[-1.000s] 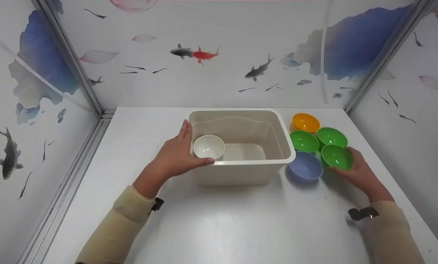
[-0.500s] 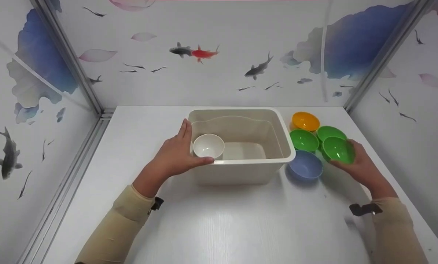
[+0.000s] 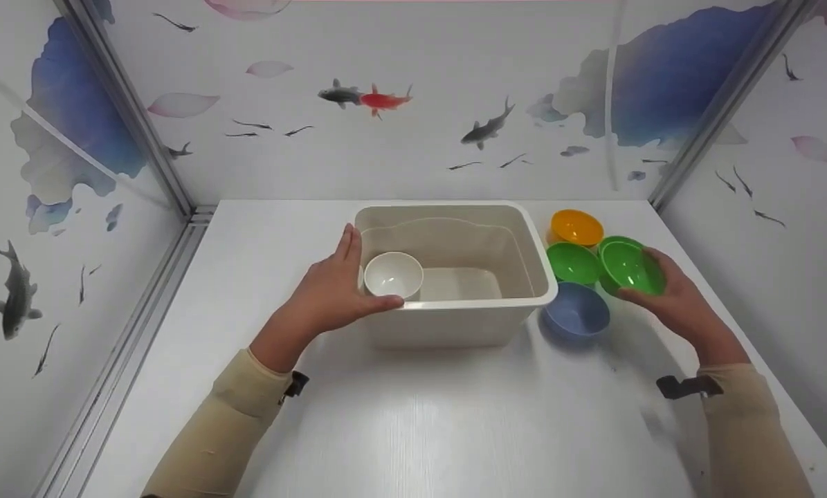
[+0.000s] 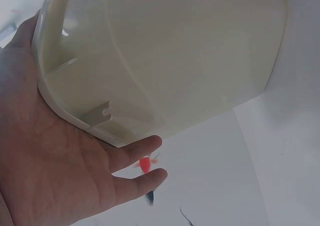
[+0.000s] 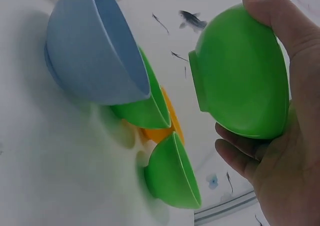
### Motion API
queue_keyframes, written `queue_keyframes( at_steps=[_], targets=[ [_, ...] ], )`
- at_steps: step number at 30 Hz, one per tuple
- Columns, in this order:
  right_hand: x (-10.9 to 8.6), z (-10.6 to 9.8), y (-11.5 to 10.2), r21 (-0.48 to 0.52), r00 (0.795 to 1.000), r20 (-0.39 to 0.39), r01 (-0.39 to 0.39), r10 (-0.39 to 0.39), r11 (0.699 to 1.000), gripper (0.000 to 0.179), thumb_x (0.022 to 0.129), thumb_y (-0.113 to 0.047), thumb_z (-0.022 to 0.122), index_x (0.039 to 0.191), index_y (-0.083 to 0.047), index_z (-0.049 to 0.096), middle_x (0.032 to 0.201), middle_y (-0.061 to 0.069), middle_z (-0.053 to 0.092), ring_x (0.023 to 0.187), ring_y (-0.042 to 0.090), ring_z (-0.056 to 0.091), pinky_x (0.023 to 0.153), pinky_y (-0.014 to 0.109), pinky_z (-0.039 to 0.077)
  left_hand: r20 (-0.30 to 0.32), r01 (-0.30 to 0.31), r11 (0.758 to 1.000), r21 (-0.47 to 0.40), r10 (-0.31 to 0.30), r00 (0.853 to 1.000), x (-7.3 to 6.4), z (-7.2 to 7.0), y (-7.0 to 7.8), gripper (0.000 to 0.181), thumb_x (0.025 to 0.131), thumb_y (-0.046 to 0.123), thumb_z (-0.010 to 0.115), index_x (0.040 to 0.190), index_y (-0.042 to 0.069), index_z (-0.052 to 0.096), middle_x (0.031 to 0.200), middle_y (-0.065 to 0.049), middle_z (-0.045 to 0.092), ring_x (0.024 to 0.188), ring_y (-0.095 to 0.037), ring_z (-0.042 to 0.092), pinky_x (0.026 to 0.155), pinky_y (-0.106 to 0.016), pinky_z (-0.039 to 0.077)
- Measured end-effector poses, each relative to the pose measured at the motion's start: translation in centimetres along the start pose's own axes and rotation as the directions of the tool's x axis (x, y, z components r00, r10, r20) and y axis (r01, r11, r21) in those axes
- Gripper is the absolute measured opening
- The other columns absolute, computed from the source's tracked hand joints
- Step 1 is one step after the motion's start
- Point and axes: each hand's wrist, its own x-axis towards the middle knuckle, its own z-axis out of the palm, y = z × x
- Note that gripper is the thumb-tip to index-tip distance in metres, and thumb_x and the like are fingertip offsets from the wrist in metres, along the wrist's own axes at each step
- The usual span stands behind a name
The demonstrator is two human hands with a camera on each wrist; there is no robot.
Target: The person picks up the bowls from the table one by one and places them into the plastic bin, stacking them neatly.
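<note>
My right hand (image 3: 673, 290) grips a green bowl (image 5: 240, 73) by its side, thumb near the rim and fingers around the far side. In the right wrist view this bowl is off the table, tilted, apart from the others. In the head view it overlaps a second green bowl (image 3: 614, 247) behind it. A third green bowl (image 3: 572, 263) stands to the left, between an orange bowl (image 3: 576, 227) and a blue bowl (image 3: 577, 312). My left hand (image 3: 326, 290) rests on the left corner of a cream plastic bin (image 3: 448, 326), thumb along the front rim, fingers straight against the outside.
A small white bowl (image 3: 394, 275) sits inside the bin at its left end. The white table (image 3: 413, 422) reaches back to a wall (image 3: 413, 159) printed with fish and petals. Metal frame posts (image 3: 143, 124) stand at the corners.
My right hand has moved the green bowl away from me, up and back beside the blue bowl until it overlaps the green bowl behind. The left hand and bin have stayed put.
</note>
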Motion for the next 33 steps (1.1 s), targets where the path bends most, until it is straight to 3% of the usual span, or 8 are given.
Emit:
queue_keyframes(
  at_steps=[6,17,28,33],
  targets=[
    [0.0,0.1,-1.8,-0.01,1.0,-0.012,-0.009,0.009,1.0,0.118,0.1,-0.052,0.081,0.177,-0.004,0.006,0.168,0.04,0.027,0.142,0.058,0.037,0.111,0.074,0.04,-0.001,0.0,1.0,0.009,0.0,1.0,0.0,-0.1,0.0,0.152,0.079,0.094,0.07,0.176,0.001,-0.001,0.185,-0.015,-0.005,0.155,-0.05,0.043,0.124,-0.058,0.039],
    [0.3,0.5,-4.3,0.005,0.998,-0.026,0.058,-0.058,0.998,0.114,0.099,-0.046,0.084,0.176,-0.004,0.012,0.167,0.037,0.032,0.141,0.053,0.041,0.112,0.07,0.037,-0.002,-0.004,1.0,0.016,0.004,1.0,0.1,0.1,-0.1,0.152,0.079,0.094,0.07,0.175,0.001,-0.001,0.185,-0.015,-0.004,0.153,-0.049,0.045,0.124,-0.057,0.04],
    [1.2,1.2,-6.5,0.01,0.997,-0.026,0.069,-0.069,0.998,0.115,0.098,-0.048,0.084,0.176,-0.002,0.012,0.168,0.037,0.031,0.142,0.053,0.04,0.115,0.071,0.035,-0.002,0.002,1.0,0.02,-0.002,1.0,0.1,0.2,-0.1,0.152,0.079,0.095,0.069,0.176,0.002,-0.002,0.185,-0.013,-0.005,0.153,-0.049,0.046,0.124,-0.057,0.04],
    [1.4,1.3,-7.4,0.015,0.994,-0.043,0.105,-0.105,0.994,0.112,0.098,-0.043,0.085,0.176,-0.002,0.015,0.167,0.036,0.034,0.139,0.051,0.043,0.111,0.064,0.039,-0.005,0.005,1.0,0.013,-0.005,1.0,0.1,0.1,-0.1,0.153,0.078,0.096,0.068,0.176,0.003,-0.002,0.185,-0.012,-0.005,0.154,-0.049,0.045,0.124,-0.058,0.039]
  ],
)
